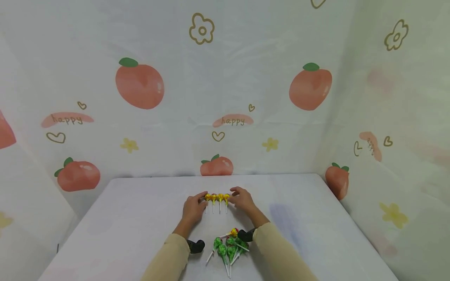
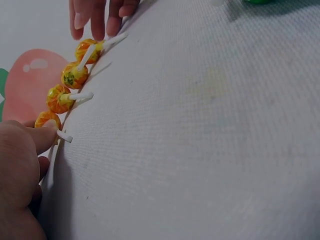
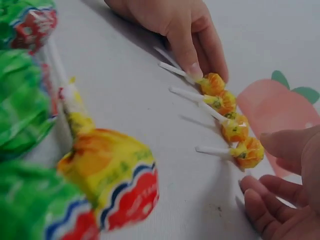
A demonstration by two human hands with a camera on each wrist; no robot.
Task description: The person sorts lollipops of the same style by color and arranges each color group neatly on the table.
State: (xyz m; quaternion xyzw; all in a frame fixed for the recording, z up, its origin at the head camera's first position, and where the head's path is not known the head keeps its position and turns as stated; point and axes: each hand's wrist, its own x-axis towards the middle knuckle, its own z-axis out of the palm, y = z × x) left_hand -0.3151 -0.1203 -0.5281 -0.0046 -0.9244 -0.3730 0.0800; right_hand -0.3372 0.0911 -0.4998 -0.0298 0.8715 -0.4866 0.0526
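Observation:
A row of several yellow-wrapped lollipops stretches between the two hands, sticks toward the person. My left hand [image 1: 193, 208] is at the left end of the row, its thumb and a finger pinching the head of the leftmost lollipop [image 3: 212, 84]. At the other end, my right hand [image 3: 295, 185] has its thumb and fingers spread beside the head of the rightmost lollipop [image 3: 249, 153]. Between these two lie the second lollipop [image 2: 60, 98] and the third lollipop [image 2: 74, 75], heads side by side.
Nearer the person, several green-wrapped lollipops [image 1: 222, 250] lie in a loose pile on the white table [image 1: 140, 230]. A yellow lollipop [image 3: 115, 175] sits at the pile's far edge, close to the right wrist. A patterned cloth [image 1: 225, 78] hangs behind the table.

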